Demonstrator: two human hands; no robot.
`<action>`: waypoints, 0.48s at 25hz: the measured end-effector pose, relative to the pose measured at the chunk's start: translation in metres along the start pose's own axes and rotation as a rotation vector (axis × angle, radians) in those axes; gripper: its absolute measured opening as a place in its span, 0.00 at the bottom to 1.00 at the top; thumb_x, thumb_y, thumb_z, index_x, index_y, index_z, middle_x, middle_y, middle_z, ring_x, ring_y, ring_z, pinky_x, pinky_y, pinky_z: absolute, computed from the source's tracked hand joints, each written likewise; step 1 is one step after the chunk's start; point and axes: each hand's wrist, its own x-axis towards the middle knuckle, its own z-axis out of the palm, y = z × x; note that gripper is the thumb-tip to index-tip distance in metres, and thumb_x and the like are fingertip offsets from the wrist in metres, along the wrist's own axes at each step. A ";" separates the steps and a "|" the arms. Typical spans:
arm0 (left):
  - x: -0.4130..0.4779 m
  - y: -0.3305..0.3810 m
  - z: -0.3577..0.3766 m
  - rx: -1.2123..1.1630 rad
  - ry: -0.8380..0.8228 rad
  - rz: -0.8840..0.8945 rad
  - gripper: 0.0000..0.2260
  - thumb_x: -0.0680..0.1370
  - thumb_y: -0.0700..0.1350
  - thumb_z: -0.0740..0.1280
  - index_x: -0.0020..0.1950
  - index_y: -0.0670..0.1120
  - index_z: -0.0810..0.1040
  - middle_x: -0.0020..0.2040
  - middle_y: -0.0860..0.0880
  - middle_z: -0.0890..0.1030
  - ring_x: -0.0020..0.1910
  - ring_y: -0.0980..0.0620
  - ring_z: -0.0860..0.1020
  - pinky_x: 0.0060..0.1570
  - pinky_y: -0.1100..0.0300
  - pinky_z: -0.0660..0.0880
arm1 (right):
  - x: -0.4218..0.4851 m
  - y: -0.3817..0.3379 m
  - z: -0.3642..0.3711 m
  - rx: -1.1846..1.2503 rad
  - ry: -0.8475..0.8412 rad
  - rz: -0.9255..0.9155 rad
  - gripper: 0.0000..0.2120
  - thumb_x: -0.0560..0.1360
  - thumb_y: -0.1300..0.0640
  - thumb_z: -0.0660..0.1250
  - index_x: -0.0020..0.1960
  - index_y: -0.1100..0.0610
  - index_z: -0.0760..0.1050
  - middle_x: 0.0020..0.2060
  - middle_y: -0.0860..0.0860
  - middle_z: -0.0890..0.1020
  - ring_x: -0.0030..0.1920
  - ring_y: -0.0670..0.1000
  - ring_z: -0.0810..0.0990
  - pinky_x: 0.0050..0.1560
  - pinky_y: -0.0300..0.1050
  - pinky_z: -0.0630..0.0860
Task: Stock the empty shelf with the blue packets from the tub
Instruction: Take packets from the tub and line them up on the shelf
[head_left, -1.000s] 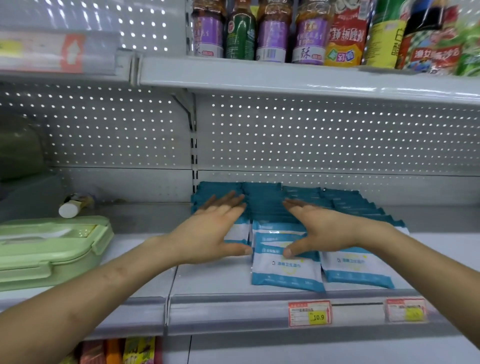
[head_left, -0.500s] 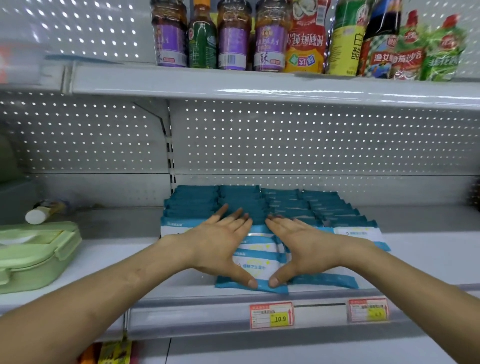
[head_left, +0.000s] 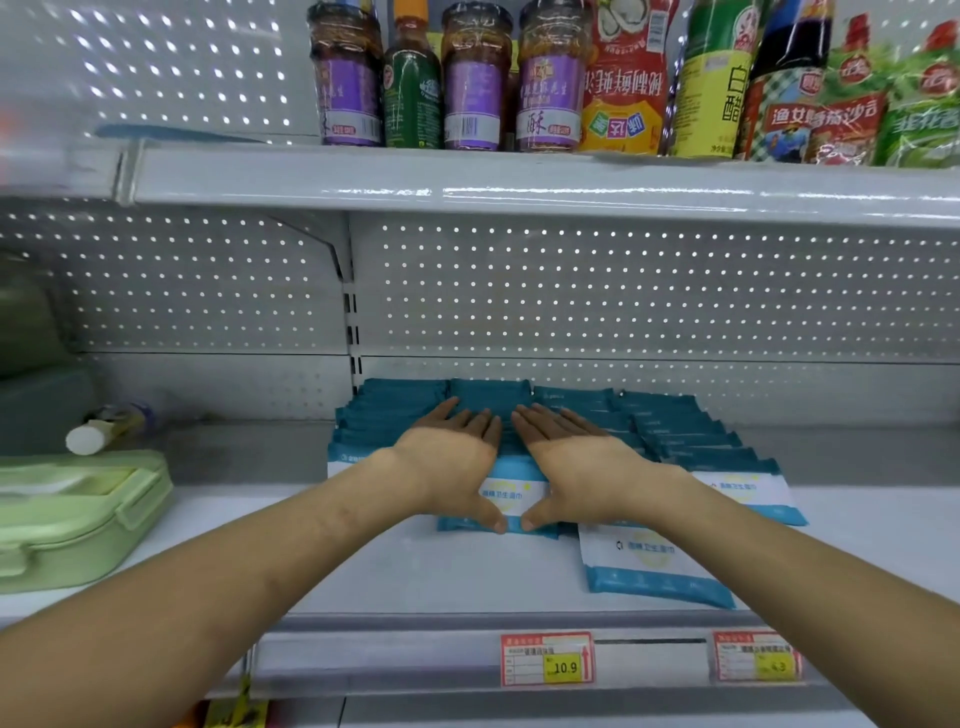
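Shelf (head_left: 415, 571) rows of blue packets (head_left: 675, 441) under left hand (head_left: 447, 462) and right hand (head_left: 576, 462), fingers (head_left: 467, 425) straight; green lunchbox (head_left: 78, 509) closed.

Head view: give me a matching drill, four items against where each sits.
1 green lunch box
2 purple-label jar
3 10.9 price tag
4 left hand

A upper shelf
B front rail of the lower shelf
C lower shelf, far left
D flat on the blue packets

Pairs: 1-C, 2-A, 3-B, 4-D

Blue packets (head_left: 654, 566): smooth plastic film, slight sheen. Shelf (head_left: 467, 566): glossy painted metal. Green box (head_left: 78, 525), left edge: matt plastic.
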 end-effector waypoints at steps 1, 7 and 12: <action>0.004 0.000 0.001 -0.003 0.009 -0.010 0.55 0.70 0.76 0.65 0.82 0.39 0.53 0.82 0.42 0.60 0.80 0.43 0.61 0.80 0.46 0.53 | 0.003 0.001 0.003 -0.019 0.020 -0.005 0.58 0.71 0.30 0.69 0.84 0.57 0.42 0.83 0.52 0.47 0.83 0.49 0.44 0.82 0.50 0.46; 0.020 -0.002 0.009 0.028 0.054 -0.083 0.50 0.73 0.73 0.65 0.81 0.38 0.57 0.80 0.40 0.64 0.77 0.42 0.65 0.79 0.44 0.55 | 0.015 0.003 0.020 -0.114 0.135 0.003 0.47 0.78 0.38 0.66 0.83 0.60 0.46 0.83 0.54 0.53 0.83 0.52 0.50 0.82 0.53 0.50; 0.025 -0.002 0.012 0.034 0.031 -0.109 0.51 0.74 0.73 0.64 0.81 0.38 0.55 0.81 0.39 0.62 0.80 0.41 0.61 0.80 0.43 0.50 | 0.016 -0.001 0.023 -0.146 0.142 0.038 0.46 0.78 0.40 0.67 0.83 0.61 0.47 0.83 0.55 0.54 0.82 0.54 0.52 0.81 0.53 0.51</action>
